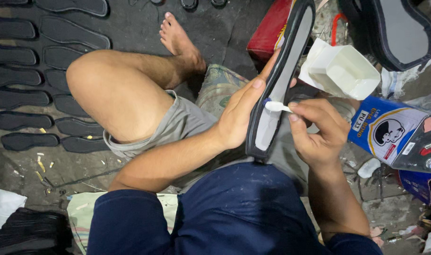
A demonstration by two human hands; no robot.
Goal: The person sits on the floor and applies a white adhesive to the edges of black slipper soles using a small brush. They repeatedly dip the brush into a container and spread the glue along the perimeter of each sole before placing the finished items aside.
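Observation:
My left hand [239,113] holds a long black shoe sole [284,71] upright on its edge, fingers flat along its left rim. The sole's inner face is pale grey. My right hand [317,130] grips a small white brush [276,106] whose tip touches the sole's inner face near the rim, about midway down. I sit on the floor with my bare left knee raised and my foot [177,40] stretched out ahead.
Several black soles [31,75] lie in rows on the dark floor at the left. A white cut-open carton [343,71] and a blue glue tin [394,130] stand at the right. A red box [269,30] is behind the held sole. Another sole [397,30] leans at the top right.

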